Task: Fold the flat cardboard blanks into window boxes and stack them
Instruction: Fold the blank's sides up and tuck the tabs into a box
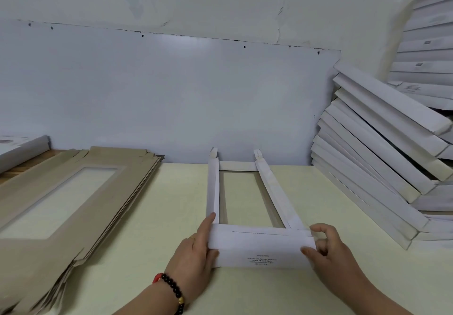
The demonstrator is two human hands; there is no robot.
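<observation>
A partly folded white cardboard window box (250, 207) is laid on the pale cream bench (176, 204) directly in front of the person, its long axis running away from the body toward the grey wall panel (171, 99). Both long side walls are seen turned up, with small tabs raised at the far corners; the rectangular window opening is bounded between them. The near end flap, printed with small text, is held at both ends: the left hand (196, 251) is pressed against the flap's left edge with the forefinger laid forward along the left wall, and the right hand (328, 248) is pinched on the flap's right edge with thumb and curled fingers. The hands are thus set apart across the box's short axis, neither being nearer than the other. The step in hand is judged to be the folding of this near flap. A pile of flat brown cardboard blanks with window cut-outs (68, 192) is kept at the left, nearer the left hand. A leaning stack of finished white boxes (382, 158) is kept at the right, nearer the right hand, so placement is expected to fall rightward.
</observation>
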